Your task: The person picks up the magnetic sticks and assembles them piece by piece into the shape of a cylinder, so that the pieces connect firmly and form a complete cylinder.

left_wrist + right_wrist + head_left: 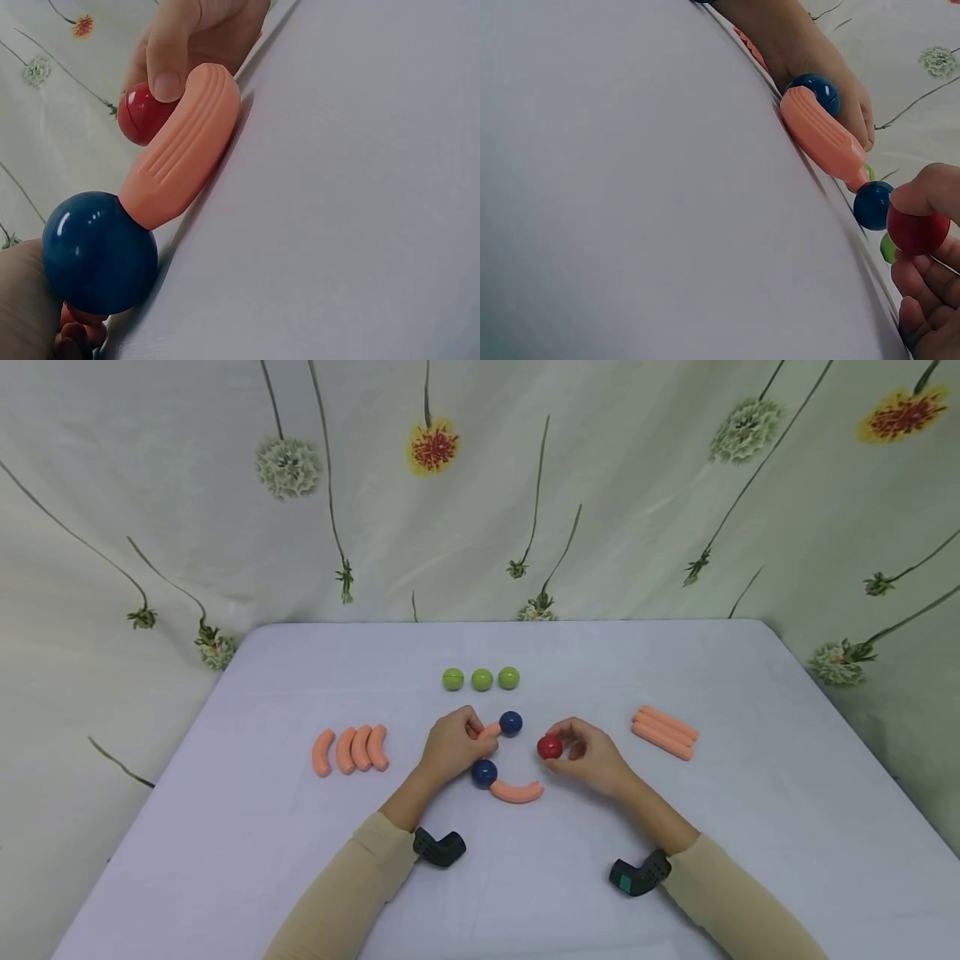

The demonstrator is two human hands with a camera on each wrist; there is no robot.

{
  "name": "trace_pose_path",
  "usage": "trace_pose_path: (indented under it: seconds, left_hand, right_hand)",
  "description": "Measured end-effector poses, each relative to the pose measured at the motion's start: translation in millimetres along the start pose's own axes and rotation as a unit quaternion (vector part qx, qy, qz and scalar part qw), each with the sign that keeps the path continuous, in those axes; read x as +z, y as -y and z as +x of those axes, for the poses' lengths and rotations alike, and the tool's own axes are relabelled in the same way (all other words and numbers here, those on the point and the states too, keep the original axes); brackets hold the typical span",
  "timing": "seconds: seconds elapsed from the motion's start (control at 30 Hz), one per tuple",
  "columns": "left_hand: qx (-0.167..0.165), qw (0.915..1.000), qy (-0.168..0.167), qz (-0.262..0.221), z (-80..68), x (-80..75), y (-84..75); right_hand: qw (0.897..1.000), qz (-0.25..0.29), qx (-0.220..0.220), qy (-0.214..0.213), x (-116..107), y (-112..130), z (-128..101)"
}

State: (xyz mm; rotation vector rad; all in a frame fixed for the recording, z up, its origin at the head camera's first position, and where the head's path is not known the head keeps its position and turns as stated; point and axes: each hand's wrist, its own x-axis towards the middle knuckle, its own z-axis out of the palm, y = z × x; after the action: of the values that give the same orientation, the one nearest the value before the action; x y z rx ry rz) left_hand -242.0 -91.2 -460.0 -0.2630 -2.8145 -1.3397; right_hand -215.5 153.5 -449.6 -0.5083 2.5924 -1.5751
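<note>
My left hand [480, 737] pinches a short orange piece [491, 729] that meets a dark blue ball [511, 723]. Just below lies a second blue ball [484, 773] joined to a curved orange piece [517, 792]. My right hand [557, 753] pinches a red ball [550, 747] just off the white table [525, 877]. The left wrist view shows the blue ball [97, 251], the ribbed curved piece [184, 154] and the red ball [142, 112] under a thumb. The right wrist view shows both blue balls [815, 88] [873, 205], the curved piece [823, 139] and the red ball [919, 229].
Three green balls [482, 679] sit in a row behind the hands. Several curved orange pieces [348, 750] lie side by side at the left. Three straight orange sticks [664, 732] lie at the right. A flowered curtain [480, 485] hangs behind the table.
</note>
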Motion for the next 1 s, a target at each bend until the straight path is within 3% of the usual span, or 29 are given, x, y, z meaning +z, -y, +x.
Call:
trace_pose_path:
  seconds: [0.47,1.0]
  left_hand:
    - [0.006,1.0,-0.004,-0.001,1.2,-0.2,1.1]
    - [-0.001,1.0,-0.001,0.003,1.0,1.4,1.2]
  right_hand:
    - [0.994,-0.002,-0.051,0.095,-4.6,-7.4,-2.3]
    - [0.99,0.015,-0.081,0.111,-4.7,-12.5,-5.0]
